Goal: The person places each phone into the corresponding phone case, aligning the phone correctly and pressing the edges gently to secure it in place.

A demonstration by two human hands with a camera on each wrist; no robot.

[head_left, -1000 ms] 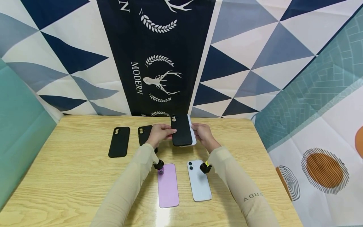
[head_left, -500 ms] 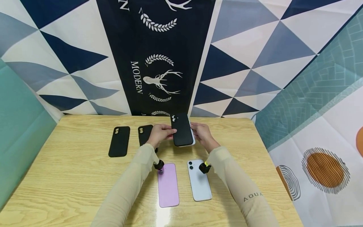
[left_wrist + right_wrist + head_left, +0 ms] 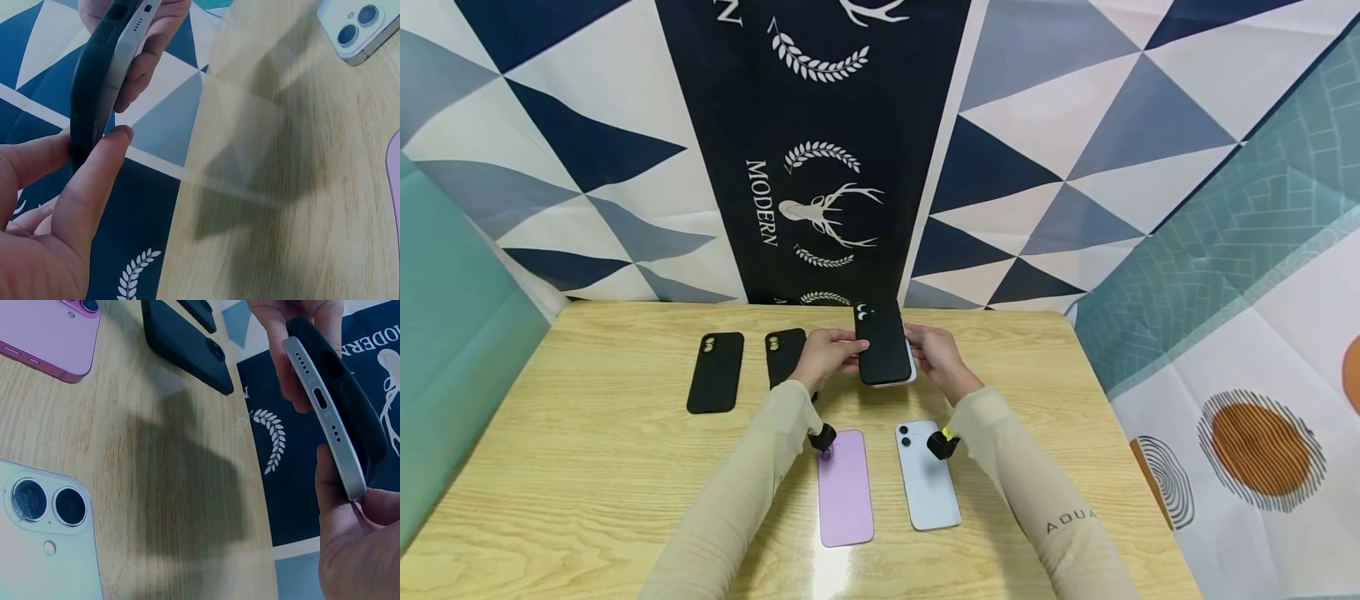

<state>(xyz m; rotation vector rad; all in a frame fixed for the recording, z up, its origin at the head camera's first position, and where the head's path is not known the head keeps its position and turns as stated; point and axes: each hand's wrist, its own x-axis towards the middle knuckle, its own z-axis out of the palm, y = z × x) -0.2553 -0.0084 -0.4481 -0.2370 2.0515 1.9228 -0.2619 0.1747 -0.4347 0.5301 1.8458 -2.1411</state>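
Above the far edge of the table, my left hand [image 3: 825, 357] pinches a black phone case [image 3: 883, 346] by its left side. From the other side my right hand [image 3: 937, 357] holds a white phone [image 3: 326, 415] by its edge. The phone lies behind the case, and only a thin strip of it shows to the right in the head view. In the right wrist view the phone's port end faces the camera; it stands tilted against the case, with its near edge outside. The case's camera cutout is at the upper left, partly filled by the phone's lenses.
Two more black cases lie at the back left: one case [image 3: 715, 372] in full view, another case [image 3: 784, 354] partly behind my left hand. Nearer the front, a pink phone [image 3: 846, 492] and a second white phone [image 3: 928, 483] lie back up. A patterned cloth [image 3: 820, 167] hangs behind the table [image 3: 587, 467].
The phone has shifted left behind the case, so less of its white edge shows. Lenses now appear in the case's cutout. My right hand has moved slightly left; the left hand stays nearly still.
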